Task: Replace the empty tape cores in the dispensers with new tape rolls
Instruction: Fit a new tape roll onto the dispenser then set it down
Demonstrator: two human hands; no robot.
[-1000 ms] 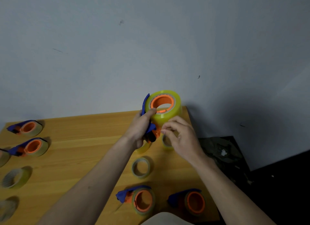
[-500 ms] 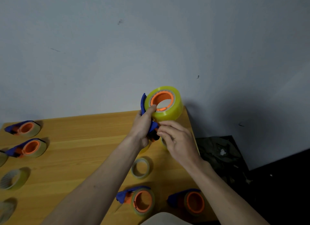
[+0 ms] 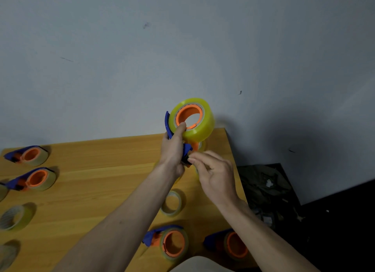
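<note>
Since a second ago I have lifted the blue plastic tape dispenser (image 3: 168,125) a little higher against the wall, and my right hand (image 3: 213,174) has slid down from the roll to its lower end. The dispenser sits in my left hand (image 3: 174,152), held up above the far right corner of the wooden table (image 3: 97,178), with the fat yellow-clear tape roll (image 3: 197,127) already seated on its orange hub (image 3: 187,111). My left grip is curled round the blue frame, thumb pressed on the roll's inner rim. My right fingertips (image 3: 191,160) pinch at the dark part below the roll; I cannot tell whether it is the tape end or the cutter. The roll looks full, so fairly weighty and stiff, its face slick; I judge the frame and hub edge the safest holds. Near my wrists lies a thin empty tape core (image 3: 172,203); other loaded dispensers lie about. I can read no label or writing.
</note>
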